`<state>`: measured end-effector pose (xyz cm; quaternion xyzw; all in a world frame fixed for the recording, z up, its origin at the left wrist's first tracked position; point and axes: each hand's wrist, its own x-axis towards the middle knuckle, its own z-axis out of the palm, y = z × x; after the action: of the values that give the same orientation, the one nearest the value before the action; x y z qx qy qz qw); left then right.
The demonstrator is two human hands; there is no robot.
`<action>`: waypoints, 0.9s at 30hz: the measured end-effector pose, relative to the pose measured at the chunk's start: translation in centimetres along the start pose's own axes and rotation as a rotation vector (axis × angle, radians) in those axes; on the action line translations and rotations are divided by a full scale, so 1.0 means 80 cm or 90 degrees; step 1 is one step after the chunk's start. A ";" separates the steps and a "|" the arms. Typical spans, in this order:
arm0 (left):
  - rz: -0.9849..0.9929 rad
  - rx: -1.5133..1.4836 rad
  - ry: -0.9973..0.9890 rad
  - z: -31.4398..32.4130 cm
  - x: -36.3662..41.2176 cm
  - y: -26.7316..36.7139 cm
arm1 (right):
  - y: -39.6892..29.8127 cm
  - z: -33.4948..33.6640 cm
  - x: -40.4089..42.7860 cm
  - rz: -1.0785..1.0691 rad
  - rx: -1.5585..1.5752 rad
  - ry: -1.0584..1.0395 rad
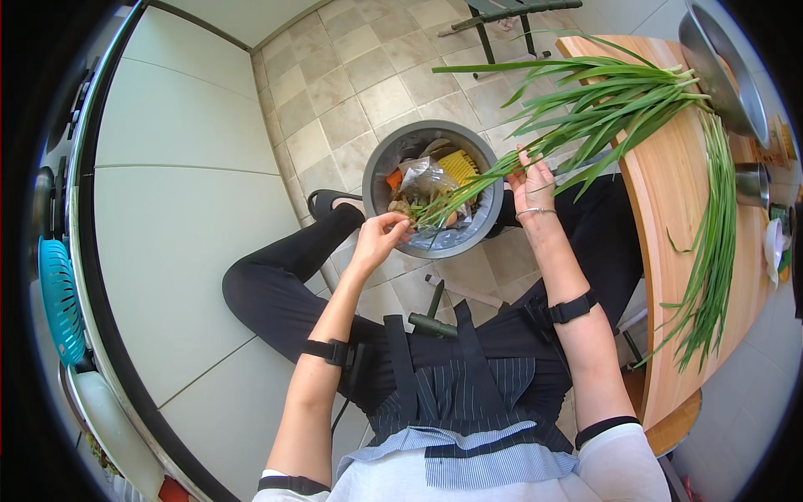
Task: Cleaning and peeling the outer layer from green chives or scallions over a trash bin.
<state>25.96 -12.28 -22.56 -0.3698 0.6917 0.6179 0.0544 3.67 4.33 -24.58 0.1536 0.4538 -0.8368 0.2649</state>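
Note:
A round grey waste bin (433,251) with a plastic liner stands on the floor between the knees, holding scraps, clear plastic and a yellow mesh piece (459,167). Over it, my right hand (533,182) holds a few long green leafy stalks (480,185), like garlic chives, slanting down into the bin's opening. My left hand (379,238) is at the bin's near left rim, with thumb and fingertips together by the stalks' lower tips; whether they pinch a piece is unclear. A large bunch of the same greens (602,94) overhangs the wooden board (665,188), and a second bunch (718,238) lies along it.
A steel bowl (721,75) and a steel cup (751,184) stand at the board's far right. White cabinet fronts (188,219) rise on the left, below a counter with a blue colander (61,301). A dark-framed stool (502,25) stands on the tiled floor beyond the bin.

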 end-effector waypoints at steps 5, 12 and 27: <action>-0.017 0.008 0.014 -0.002 0.000 -0.003 | 0.000 0.001 -0.002 0.007 -0.017 0.005; -0.071 0.022 0.073 0.002 0.006 -0.006 | 0.005 -0.002 0.002 -0.002 -0.007 -0.016; -0.009 0.172 0.229 0.001 0.022 -0.008 | -0.004 0.003 -0.001 0.020 0.011 0.004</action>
<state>25.03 -12.97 -24.00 -0.4683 0.7640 0.4435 -0.0167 3.50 4.32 -24.21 0.1654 0.4447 -0.8361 0.2752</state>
